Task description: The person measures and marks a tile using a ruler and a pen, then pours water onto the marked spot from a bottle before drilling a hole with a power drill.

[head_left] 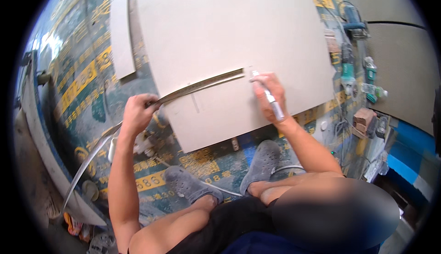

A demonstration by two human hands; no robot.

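Observation:
A large pale board (234, 19) lies in front of me, with short faint marks on its surface. Across it stretches a long thin metal measuring strip (202, 81), whose free length curves down past the board's left edge. My left hand (138, 114) is closed in a pinch on this strip at that edge. My right hand (271, 95) is wrapped round a slim white and silver pen (275, 108), its upper end just beside the strip's right end. My grey clogs (262, 162) are below the board's near edge.
A narrow pale offcut (121, 33) lies left of the board. Along the right side are teal power tools (347, 70), cables, a bottle (377, 91) and a brick-like block (364, 120). A large upright panel (53, 153) runs along the left. The floor covering (89, 93) is green with yellow print.

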